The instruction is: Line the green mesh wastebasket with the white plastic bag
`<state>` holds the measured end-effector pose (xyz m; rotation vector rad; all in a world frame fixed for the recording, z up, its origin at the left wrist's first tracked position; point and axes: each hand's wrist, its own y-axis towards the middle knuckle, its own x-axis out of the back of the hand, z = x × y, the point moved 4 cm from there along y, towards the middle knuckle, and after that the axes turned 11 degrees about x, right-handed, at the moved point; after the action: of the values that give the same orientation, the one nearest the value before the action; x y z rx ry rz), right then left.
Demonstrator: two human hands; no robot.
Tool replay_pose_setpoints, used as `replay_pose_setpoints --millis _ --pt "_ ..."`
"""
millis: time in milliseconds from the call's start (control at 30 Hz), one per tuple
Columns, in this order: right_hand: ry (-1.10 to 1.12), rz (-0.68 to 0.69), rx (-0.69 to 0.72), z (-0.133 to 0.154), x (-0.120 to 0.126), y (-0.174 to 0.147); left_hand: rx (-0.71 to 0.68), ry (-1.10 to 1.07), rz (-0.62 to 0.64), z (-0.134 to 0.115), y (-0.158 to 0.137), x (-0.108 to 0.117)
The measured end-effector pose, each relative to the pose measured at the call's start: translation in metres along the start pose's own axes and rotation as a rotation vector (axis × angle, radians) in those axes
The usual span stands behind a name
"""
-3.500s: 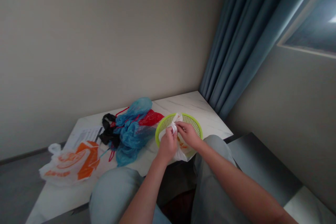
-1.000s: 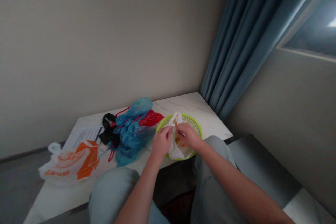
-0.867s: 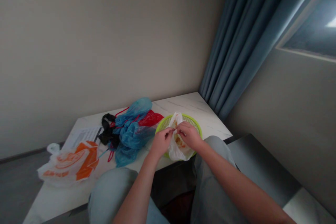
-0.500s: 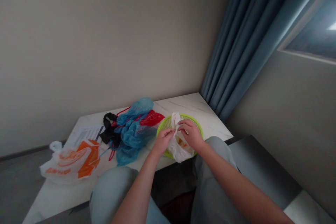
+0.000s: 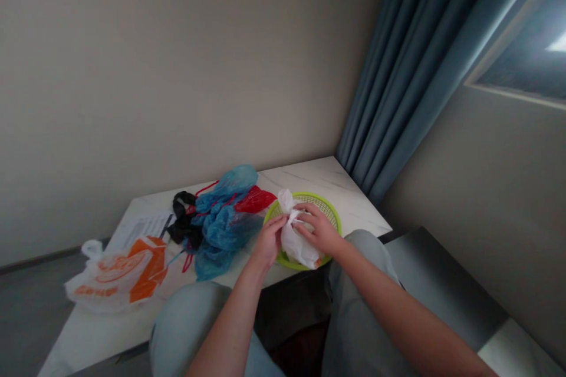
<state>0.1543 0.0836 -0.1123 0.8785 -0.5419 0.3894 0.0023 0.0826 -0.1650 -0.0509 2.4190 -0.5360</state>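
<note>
Both hands are on a white plastic bag, bunched at its neck, over a lime-green basket with a perforated wall. My left hand pinches the bag's gathered neck from the left. From the right, my right hand grips the same neck, its fingers lying across the plastic. The bag's top sticks up beyond my fingers, and its lower part sags inside the basket. A small orange patch shows at the bag's bottom. My fingertips partly hide the gathered part.
Left of the basket lie crumpled blue bags, a red bag and black bags. A white-and-orange plastic bag lies beside a printed sheet on the white marbled table. My knees flank the table's near edge. A blue curtain hangs at right.
The white bag's neck has tilted left and its body looks more closed, covering the contents seen before. My left hand has shifted slightly left, and my right fingers lie lower over the bag.
</note>
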Motion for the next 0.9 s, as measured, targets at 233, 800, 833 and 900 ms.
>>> replay_pose_setpoints --millis 233,800,833,900 --pt "-0.017 -0.078 -0.035 -0.002 0.000 -0.001 -0.041 0.107 0.042 -0.001 0.002 -0.002" --pt "-0.041 -0.424 -0.097 -0.001 0.030 -0.008 -0.378 0.316 -0.194 -0.021 0.011 0.021" --pt "-0.044 -0.426 -0.104 -0.002 0.032 -0.008 -0.395 0.321 -0.228 -0.022 0.012 0.024" --pt "-0.060 -0.416 -0.124 -0.006 0.037 -0.010 -0.423 0.306 -0.298 -0.026 0.015 0.032"
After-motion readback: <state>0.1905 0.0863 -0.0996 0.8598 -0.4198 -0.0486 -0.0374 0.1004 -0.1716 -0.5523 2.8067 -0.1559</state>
